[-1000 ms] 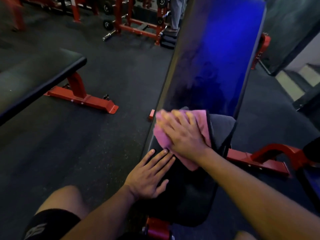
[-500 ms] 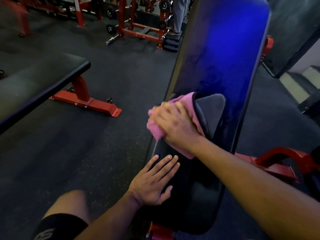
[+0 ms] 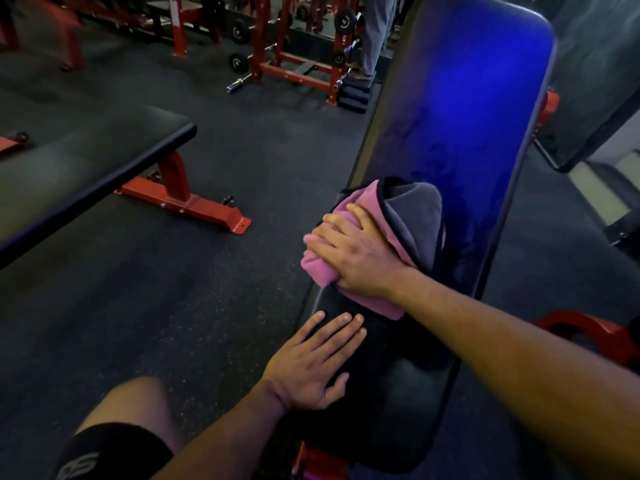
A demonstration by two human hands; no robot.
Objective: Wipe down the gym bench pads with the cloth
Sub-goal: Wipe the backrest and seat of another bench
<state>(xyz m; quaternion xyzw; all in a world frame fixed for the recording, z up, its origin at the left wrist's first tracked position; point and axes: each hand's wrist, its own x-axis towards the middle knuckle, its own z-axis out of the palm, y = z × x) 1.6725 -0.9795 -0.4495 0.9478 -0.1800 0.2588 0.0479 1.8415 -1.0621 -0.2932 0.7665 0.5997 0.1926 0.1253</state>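
The dark speckled rubber floor (image 3: 214, 278) fills most of the view, and on it stands the long black padded back pad (image 3: 460, 126) of a gym bench, running away from the camera with a strong blue sheen on its far half. Nearer the camera lies the shorter black seat pad (image 3: 398, 403) of the same bench, with a red steel frame (image 3: 585, 330) showing past its right edge. To the left, well apart, is a second flat black bench (image 3: 83, 168) on a red foot (image 3: 194, 206), and red weight racks (image 3: 294, 57) line the far side of the floor. The folded pink and grey cloth (image 3: 408, 220) rests at the near end of the back pad, by its left edge (pink side left, grey side right). The right hand (image 3: 360, 254) lies flat on the cloth, fingers spread and pressing down. The left hand (image 3: 311, 368) rests palm down, fingers extended and holding nothing, at the seat pad's left edge.
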